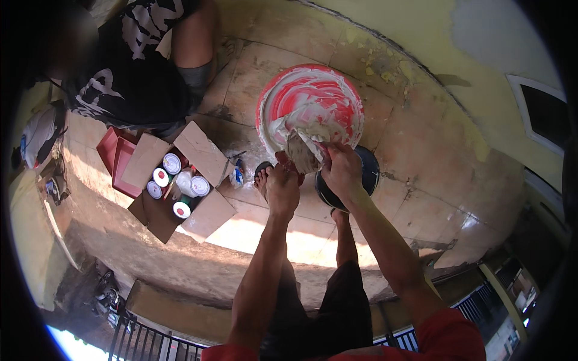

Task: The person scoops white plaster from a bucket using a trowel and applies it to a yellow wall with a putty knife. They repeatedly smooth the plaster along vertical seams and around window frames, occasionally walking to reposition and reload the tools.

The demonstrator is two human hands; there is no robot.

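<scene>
Centrally: one paste-coated blade, flat, grey-white, held between the two hands, above the near edge of the basin as seen from overhead. Long axis: appears to run outward from the body, slightly aslant; both ends partly hidden by paste and fingers.

Position relative to grip: directly between the hands, reaching forward of the fingertips toward the basin. Nearer hand: neither clearly; the piece lies against both.

Left hand: fingers curled in, closed on the near left side of the blade; a reddish patch shows at the fingers, possibly a handle. Right hand: closed on its right side, thumb inward. No open gap visible in either grip. Whether a second tool is enclosed: cannot tell.

Beyond the fingertips: red basin, round, shallow-looking, inner face streaked; white paste heaped mostly toward the near side.

Below the right hand: dark bucket, beside the basin, partly covered by hand and wrist.

Left, well apart: open cardboard box with lidded tins; red trays beside it; co-worker in a black shirt behind.
</scene>
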